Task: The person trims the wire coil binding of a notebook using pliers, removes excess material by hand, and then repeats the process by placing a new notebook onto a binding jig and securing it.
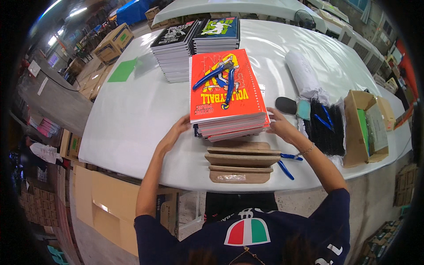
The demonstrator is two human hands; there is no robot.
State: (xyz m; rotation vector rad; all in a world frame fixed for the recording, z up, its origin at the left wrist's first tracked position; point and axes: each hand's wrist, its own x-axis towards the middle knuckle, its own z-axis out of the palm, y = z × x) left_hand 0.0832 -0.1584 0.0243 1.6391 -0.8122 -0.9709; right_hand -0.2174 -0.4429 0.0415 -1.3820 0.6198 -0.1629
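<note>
A tall stack of notebooks (201,104) with orange-red printed covers and punched holes along an edge stands before me on the white table. My left hand (176,130) grips the stack's near left corner. Against its near right side, my right hand (282,126) has its fingers bent round the edge. Blue-handled pliers (231,84) lie spread on the top cover. Between the stack and my body sits a brown slotted wooden stand (240,160). Other blue-handled pliers (287,170) poke out from its right side. The fingertips are partly hidden by the stack.
Two stacks of notebooks, one black-covered (174,35) and one blue-green (216,30), stand farther back. At right are black spiral coils (316,137), pliers (324,118), a dark oval pad (285,105), a white wrapped roll (304,73) and a cardboard box (355,132). A green sheet (122,70) lies far left.
</note>
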